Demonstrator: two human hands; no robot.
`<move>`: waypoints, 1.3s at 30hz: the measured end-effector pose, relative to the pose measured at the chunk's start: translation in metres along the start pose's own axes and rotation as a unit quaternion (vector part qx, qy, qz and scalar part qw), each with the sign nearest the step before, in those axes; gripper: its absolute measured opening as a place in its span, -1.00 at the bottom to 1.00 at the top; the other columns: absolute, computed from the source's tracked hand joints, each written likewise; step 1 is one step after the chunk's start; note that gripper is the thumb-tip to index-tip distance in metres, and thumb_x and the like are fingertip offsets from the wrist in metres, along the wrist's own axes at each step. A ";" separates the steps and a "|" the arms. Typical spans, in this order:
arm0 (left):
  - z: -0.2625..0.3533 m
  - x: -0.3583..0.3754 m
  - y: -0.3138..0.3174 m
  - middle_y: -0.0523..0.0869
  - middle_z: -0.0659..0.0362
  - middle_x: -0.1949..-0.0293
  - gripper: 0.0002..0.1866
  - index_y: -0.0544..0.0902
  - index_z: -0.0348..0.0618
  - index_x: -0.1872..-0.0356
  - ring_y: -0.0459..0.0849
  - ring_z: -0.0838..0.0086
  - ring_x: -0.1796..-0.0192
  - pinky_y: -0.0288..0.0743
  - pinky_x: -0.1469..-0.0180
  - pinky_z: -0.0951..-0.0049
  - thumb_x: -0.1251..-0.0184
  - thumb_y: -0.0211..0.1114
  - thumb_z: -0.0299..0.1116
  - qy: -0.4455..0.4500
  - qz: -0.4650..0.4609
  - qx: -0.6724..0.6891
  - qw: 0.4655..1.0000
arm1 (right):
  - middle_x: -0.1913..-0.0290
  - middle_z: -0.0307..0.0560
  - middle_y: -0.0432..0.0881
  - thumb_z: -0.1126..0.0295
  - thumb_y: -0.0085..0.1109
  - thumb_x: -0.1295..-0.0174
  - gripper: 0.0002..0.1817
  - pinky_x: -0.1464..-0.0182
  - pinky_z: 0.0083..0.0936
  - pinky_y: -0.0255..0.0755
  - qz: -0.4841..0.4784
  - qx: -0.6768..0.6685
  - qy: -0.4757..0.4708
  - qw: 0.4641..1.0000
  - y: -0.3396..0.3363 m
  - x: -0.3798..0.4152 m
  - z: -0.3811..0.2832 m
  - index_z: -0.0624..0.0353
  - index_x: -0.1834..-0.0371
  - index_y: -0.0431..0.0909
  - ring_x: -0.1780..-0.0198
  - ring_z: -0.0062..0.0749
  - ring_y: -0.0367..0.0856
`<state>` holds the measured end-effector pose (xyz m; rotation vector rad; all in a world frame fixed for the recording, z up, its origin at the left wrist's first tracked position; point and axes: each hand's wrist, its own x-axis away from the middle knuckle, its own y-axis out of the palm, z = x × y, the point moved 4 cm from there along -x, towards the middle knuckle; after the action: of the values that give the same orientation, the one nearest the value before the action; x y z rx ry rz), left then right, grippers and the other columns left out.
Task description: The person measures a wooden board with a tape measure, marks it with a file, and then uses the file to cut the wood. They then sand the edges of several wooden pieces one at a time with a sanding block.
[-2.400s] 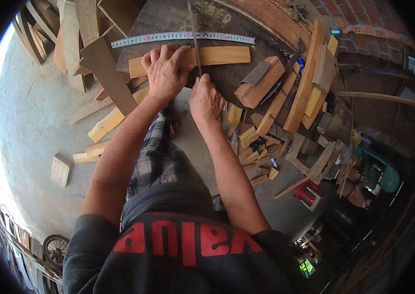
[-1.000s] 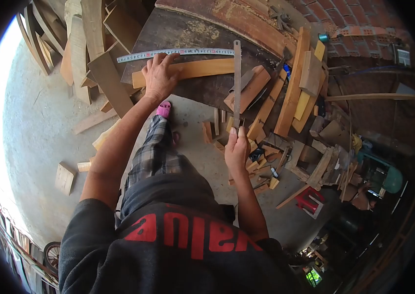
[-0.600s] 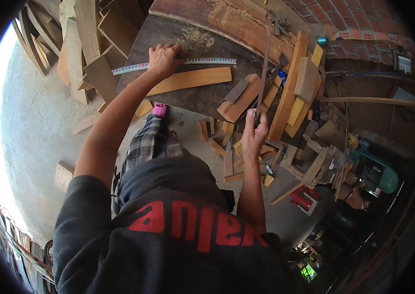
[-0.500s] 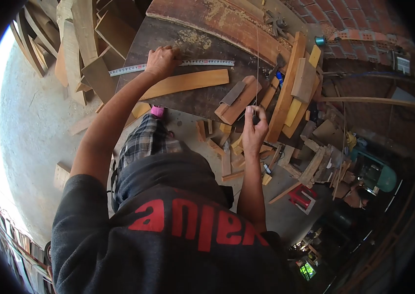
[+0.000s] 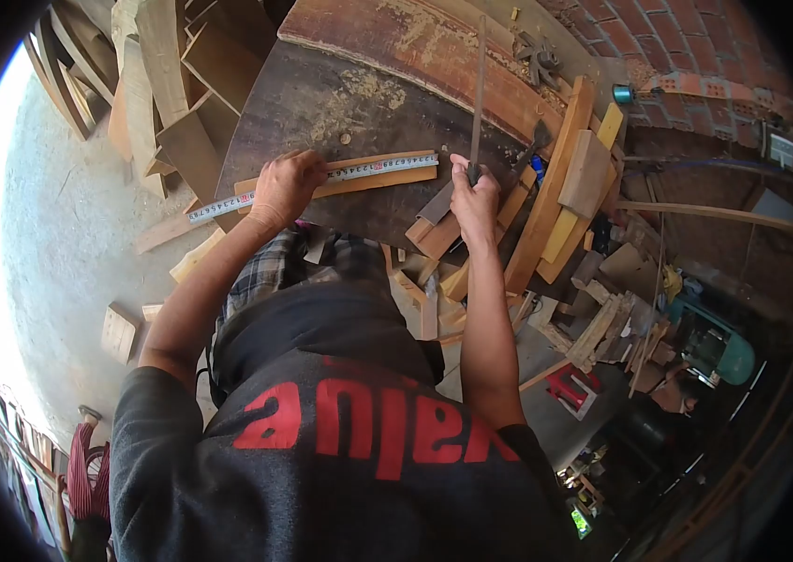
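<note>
My left hand (image 5: 286, 192) pinches a white measuring strip (image 5: 382, 167) with black and red numbers. The strip lies along a light wooden board (image 5: 406, 176) on the dark worktable (image 5: 256, 140), its left end reaching past the board. In my right hand (image 5: 476, 204) is the dark handle of a long, narrow flat blade (image 5: 479, 94), held upright near the board's right end. Whether the blade has teeth cannot be made out. Just below this hand, a block with a grey-brown piece (image 5: 436, 204) on it sits at the table's edge.
A wide, rough-edged plank (image 5: 396, 37) with sawdust lies across the back of the table. Long timbers (image 5: 551, 187) stack at the right, before a brick wall (image 5: 668, 37). Boards (image 5: 153, 75) lean at the left. Offcuts (image 5: 429, 314) litter the floor.
My left hand has brought the measuring strip down and toward me, onto the board. My right hand has risen slightly, and its blade now shows its flat side instead of a thin edge.
</note>
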<state>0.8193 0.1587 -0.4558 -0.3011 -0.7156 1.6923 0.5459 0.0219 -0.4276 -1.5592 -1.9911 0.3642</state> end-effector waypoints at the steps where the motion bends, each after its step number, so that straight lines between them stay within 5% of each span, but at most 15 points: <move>1: -0.001 0.002 0.001 0.73 0.21 0.26 -0.88 0.70 0.00 0.25 0.69 0.19 0.08 0.49 0.03 0.15 -0.21 0.34 -0.30 0.022 0.023 -0.036 0.999 | 0.54 -0.39 0.32 0.33 0.11 -0.46 -0.73 0.68 -0.69 0.12 0.007 -0.029 0.003 1.000 0.009 -0.003 0.009 0.20 -0.12 0.61 0.65 -0.81 0.22; 4: 0.000 0.007 0.005 0.72 0.27 0.27 -0.88 0.70 0.05 0.25 0.65 0.25 0.06 0.42 0.02 0.17 -0.21 0.35 -0.27 0.004 0.047 -0.103 0.994 | 0.48 -0.27 0.53 0.32 0.15 -0.44 -0.72 0.53 -0.60 0.38 0.006 -0.003 0.059 0.998 0.019 -0.009 0.021 0.23 -0.08 0.63 0.56 -0.68 0.44; 7: -0.002 0.005 0.006 0.73 0.28 0.25 -0.88 0.71 0.07 0.25 0.64 0.25 0.06 0.39 0.01 0.16 -0.21 0.35 -0.26 -0.013 0.037 -0.100 0.994 | 0.30 -0.08 0.73 0.31 0.18 -0.41 -0.72 0.25 -0.48 0.53 0.053 0.085 -0.055 0.993 0.022 -0.009 0.000 0.27 -0.03 0.66 0.35 -0.47 0.66; 9: -0.001 0.004 0.006 0.72 0.28 0.25 -0.88 0.72 0.08 0.25 0.64 0.25 0.06 0.39 0.01 0.15 -0.21 0.35 -0.25 -0.017 0.036 -0.103 0.994 | 0.11 0.19 0.75 0.36 0.15 -0.36 -0.70 -0.04 -0.35 0.54 0.026 0.125 -0.010 0.992 0.024 -0.009 -0.016 0.41 0.02 0.65 0.04 -0.10 0.74; 18: 0.002 0.003 0.009 0.65 0.27 0.27 -0.89 0.74 0.13 0.26 0.61 0.27 0.06 0.35 0.00 0.17 -0.22 0.35 -0.22 -0.005 0.047 -0.133 0.990 | 0.30 0.22 0.73 0.45 0.27 -0.24 -0.82 0.16 -0.28 0.58 0.028 0.184 0.009 0.982 0.032 -0.017 -0.006 0.41 0.26 0.66 0.25 -0.01 0.76; 27: 0.005 -0.005 0.006 0.64 0.29 0.28 -0.92 0.72 0.16 0.29 0.60 0.28 0.08 0.34 0.01 0.18 -0.21 0.35 -0.23 -0.005 0.047 -0.151 0.987 | 0.20 0.32 0.69 0.50 0.30 -0.18 -0.82 0.02 -0.22 0.57 0.051 0.196 0.027 0.979 0.037 -0.019 0.002 0.47 0.27 0.66 0.08 0.08 0.72; 39: 0.005 -0.007 0.011 0.61 0.28 0.27 -0.92 0.72 0.17 0.28 0.57 0.25 0.08 0.33 0.01 0.16 -0.20 0.34 -0.30 0.029 0.080 -0.135 0.987 | 0.29 0.32 0.71 0.35 0.28 -0.24 -0.74 0.08 -0.17 0.56 0.015 0.252 0.028 0.967 0.025 -0.009 -0.005 0.42 0.29 0.69 0.17 0.14 0.73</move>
<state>0.8101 0.1497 -0.4599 -0.6106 -0.8979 1.7293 0.5705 0.0200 -0.4396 -1.2563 -1.6611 0.7627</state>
